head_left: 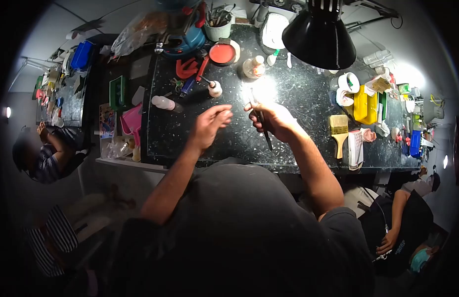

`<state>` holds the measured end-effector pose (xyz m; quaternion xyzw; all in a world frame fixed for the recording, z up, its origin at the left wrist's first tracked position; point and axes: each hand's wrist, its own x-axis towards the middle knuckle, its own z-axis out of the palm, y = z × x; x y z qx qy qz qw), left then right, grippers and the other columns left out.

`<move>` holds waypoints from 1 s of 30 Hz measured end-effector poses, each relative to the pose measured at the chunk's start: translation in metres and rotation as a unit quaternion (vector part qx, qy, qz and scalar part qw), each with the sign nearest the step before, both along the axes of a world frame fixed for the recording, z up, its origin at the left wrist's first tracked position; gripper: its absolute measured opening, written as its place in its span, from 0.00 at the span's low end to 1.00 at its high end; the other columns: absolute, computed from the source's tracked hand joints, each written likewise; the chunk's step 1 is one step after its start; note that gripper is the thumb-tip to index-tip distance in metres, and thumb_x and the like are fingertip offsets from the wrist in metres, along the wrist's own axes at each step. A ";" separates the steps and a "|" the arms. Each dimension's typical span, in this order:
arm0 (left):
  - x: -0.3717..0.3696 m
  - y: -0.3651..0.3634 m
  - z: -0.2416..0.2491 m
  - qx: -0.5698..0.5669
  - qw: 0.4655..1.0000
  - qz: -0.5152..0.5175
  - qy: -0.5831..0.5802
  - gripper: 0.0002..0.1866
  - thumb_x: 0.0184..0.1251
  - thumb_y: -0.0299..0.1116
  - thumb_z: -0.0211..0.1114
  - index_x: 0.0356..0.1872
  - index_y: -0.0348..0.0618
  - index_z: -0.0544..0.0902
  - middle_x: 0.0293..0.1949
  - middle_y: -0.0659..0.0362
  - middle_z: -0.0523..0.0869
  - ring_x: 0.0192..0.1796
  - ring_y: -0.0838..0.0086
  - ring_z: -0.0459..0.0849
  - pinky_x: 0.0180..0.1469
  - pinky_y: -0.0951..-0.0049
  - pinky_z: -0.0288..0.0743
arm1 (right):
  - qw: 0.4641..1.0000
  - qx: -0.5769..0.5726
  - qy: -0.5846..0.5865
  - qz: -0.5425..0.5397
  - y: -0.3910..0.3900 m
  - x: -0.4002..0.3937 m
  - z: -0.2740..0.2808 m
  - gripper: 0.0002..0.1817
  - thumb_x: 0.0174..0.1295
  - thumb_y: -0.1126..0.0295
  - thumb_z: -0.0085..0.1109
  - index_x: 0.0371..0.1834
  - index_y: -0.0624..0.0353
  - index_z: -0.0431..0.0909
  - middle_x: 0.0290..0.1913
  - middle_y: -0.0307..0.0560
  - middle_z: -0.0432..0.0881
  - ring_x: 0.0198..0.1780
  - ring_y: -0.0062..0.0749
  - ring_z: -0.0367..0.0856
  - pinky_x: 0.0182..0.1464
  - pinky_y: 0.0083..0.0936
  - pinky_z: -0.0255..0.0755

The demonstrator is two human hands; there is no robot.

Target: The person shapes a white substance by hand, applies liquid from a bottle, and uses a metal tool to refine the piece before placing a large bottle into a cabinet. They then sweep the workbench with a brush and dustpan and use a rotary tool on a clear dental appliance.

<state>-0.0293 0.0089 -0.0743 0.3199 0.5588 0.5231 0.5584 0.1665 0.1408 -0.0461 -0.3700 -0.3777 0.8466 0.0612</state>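
My L hand point(209, 126) is over the dark speckled surface point(209, 151), L of centre, fingers curled w/ the tips toward the R hand; can't see anything in it. My R hand point(271, 120) is closed on a slim dark tool point(263, 129), held at a slant, one end near the fingertips, the other pointing down toward my body. Hands are apart, w/ a bit of bare surface between.

Just beyond the R hand, under the bright light, is a clear bottle point(254, 68) w/ a pale cap. The black lamp point(321, 37) hangs over the far R part. Beyond the L hand: a small white bottle point(215, 89) w/ a dark thin piece sticking out; further L, a pinkish bottle point(163, 103) lying tilted. Behind those, a round dish point(222, 53) w/ a red-pink inside, a red tool point(187, 69), plus a white pot point(218, 30) full of tools at the back.

R side of the surface: a wide brush point(339, 133), handle toward me, next to a white box point(356, 148); a yellow bin point(365, 105) is just behind. Off the L edge, a green tray point(117, 92) & a pink dustpan point(132, 121). Another person point(392, 222) is at lower R, well apart from my hands.
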 end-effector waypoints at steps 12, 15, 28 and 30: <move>-0.025 -0.004 0.010 -0.024 0.975 0.123 -0.182 0.18 0.76 0.40 0.54 0.52 0.36 0.82 0.45 0.54 0.89 0.47 0.73 0.87 0.55 0.73 0.77 | 0.998 0.053 -0.028 0.022 -0.037 -0.005 0.052 0.15 0.75 0.55 0.50 0.46 0.56 0.77 0.24 0.26 0.65 0.24 0.13 0.59 0.25 0.15 0.52; -0.045 -0.023 0.010 -0.025 0.981 0.143 -0.132 0.17 0.76 0.37 0.53 0.51 0.36 0.83 0.43 0.55 0.89 0.46 0.74 0.87 0.54 0.74 0.77 | 0.975 0.126 0.071 -0.167 -0.017 -0.032 0.077 0.15 0.75 0.58 0.49 0.35 0.57 0.72 0.27 0.36 0.69 0.28 0.21 0.66 0.33 0.20 0.62; -0.101 -0.098 -0.015 -0.022 0.958 0.286 0.007 0.11 0.75 0.31 0.56 0.46 0.36 0.84 0.35 0.61 0.86 0.37 0.80 0.83 0.46 0.78 0.76 | 0.834 0.287 0.212 -0.421 0.192 -0.239 0.055 0.13 0.65 0.63 0.60 0.27 0.54 0.69 0.22 0.34 0.66 0.24 0.22 0.63 0.31 0.25 0.61; -0.119 -0.108 -0.022 -0.026 0.944 0.329 0.014 0.11 0.75 0.32 0.56 0.45 0.37 0.84 0.35 0.61 0.85 0.36 0.79 0.83 0.46 0.77 0.78 | 0.822 0.302 0.201 -0.439 0.206 -0.249 0.041 0.10 0.63 0.65 0.62 0.29 0.55 0.73 0.24 0.35 0.71 0.26 0.22 0.68 0.33 0.24 0.65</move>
